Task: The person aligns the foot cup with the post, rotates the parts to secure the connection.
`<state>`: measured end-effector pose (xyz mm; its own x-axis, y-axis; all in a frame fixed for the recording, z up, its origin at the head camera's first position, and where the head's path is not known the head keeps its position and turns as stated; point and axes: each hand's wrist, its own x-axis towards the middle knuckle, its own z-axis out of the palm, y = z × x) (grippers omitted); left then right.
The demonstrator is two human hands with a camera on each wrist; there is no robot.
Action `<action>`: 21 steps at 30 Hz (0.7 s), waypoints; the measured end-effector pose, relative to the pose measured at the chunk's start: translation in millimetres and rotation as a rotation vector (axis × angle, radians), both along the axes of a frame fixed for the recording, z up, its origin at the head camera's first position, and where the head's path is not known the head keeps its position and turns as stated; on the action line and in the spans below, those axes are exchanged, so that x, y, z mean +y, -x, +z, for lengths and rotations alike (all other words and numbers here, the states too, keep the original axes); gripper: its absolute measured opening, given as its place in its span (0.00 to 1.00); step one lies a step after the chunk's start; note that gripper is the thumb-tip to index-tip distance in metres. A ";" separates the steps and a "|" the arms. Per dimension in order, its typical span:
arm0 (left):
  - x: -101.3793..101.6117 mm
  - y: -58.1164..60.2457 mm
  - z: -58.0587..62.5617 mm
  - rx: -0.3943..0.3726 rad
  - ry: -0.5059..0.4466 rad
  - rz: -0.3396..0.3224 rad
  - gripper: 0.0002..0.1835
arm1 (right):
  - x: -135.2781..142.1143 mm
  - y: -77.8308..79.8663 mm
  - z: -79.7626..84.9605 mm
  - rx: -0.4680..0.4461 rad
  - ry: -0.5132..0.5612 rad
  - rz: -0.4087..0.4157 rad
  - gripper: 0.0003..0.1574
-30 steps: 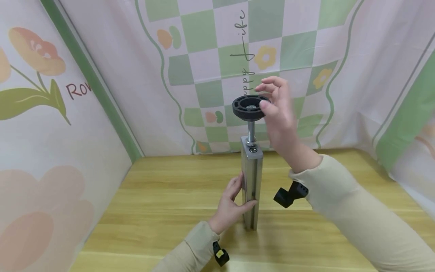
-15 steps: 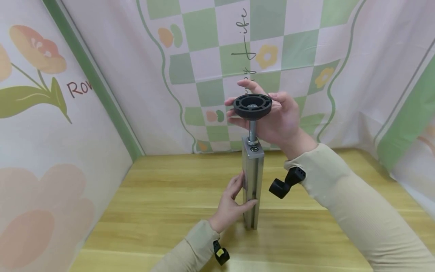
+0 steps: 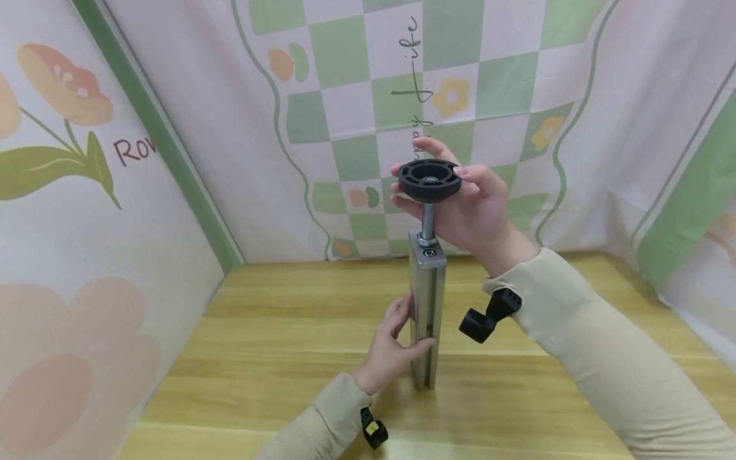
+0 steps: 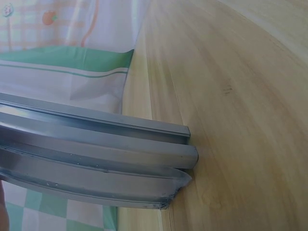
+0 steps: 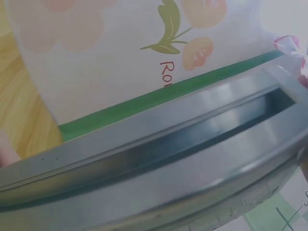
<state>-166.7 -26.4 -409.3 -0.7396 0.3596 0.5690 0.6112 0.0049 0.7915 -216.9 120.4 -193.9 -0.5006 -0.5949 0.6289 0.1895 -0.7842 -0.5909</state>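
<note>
An aluminium profile (image 3: pixel 422 287) stands upright on the table, with an end plate (image 3: pixel 434 261) on top. From the plate rises a threaded bolt (image 3: pixel 427 220) with a nut at its base, carrying a black round levelling foot (image 3: pixel 430 191). My left hand (image 3: pixel 384 354) grips the lower half of the profile, thumb in front. My right hand (image 3: pixel 474 207) holds the levelling foot, thumb at its right rim and fingers curled around behind and left. Grooves of the profile (image 4: pixel 96 147) show in the left wrist view, its lower end against the wood. The profile (image 5: pixel 183 163) also crosses the right wrist view.
The wooden table (image 3: pixel 276 332) reaches back to a curtain (image 3: pixel 336 108) with green checks and flowers. Another printed curtain (image 3: pixel 69 223) stands at the left. Small black wrist cameras hang from both sleeves.
My right hand has come from the foot's right side to around its back, then its fingers and thumb have closed in on the rim. My left hand and the profile stay put.
</note>
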 end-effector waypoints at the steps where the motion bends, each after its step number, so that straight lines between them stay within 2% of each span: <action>1: 0.0 0.2 -0.2 0.001 -0.001 -0.001 0.48 | 0.3 -0.6 0.1 0.006 -0.012 -0.026 0.32; 7: 0.5 1.2 -1.4 0.032 -0.012 -0.008 0.50 | 2.0 -5.9 0.7 0.070 -0.104 -0.198 0.29; 15: 1.2 1.4 -2.3 0.036 -0.020 -0.014 0.51 | 6.3 -10.5 1.8 0.189 -0.167 -0.414 0.24; 21: 0.5 1.5 -2.8 0.028 -0.029 -0.020 0.51 | 7.3 -19.7 7.5 0.218 -0.263 -0.602 0.25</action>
